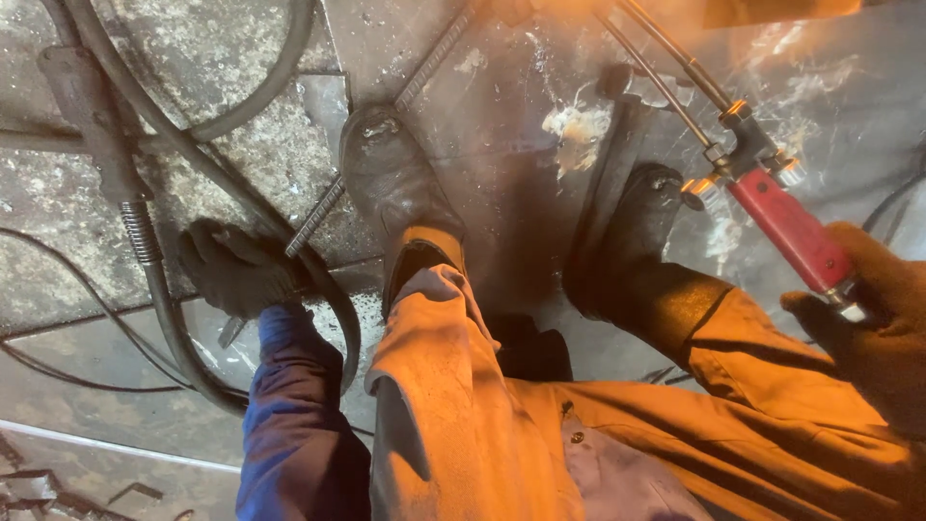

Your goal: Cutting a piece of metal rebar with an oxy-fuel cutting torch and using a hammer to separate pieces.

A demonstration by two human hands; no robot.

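My left hand [236,270] is closed on the rebar [318,217] end by my boot [391,178], right hand [873,304] wrapped round the torch [786,227] handle; risk imo: flame near hoses [164,309], could burn them.

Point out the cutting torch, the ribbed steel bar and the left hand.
cutting torch [793,230]: head view, on its red handle.
ribbed steel bar [318,217]: head view, on the stretch just above the glove.
left hand [236,270]: head view, on the back of the dark glove.

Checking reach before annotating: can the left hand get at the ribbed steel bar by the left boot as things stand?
Probably yes. The left hand, in a dark glove, already sits at the near end of the ribbed steel bar, seemingly gripping it. Nothing lies between them; the black hose runs beside the hand, not across it.
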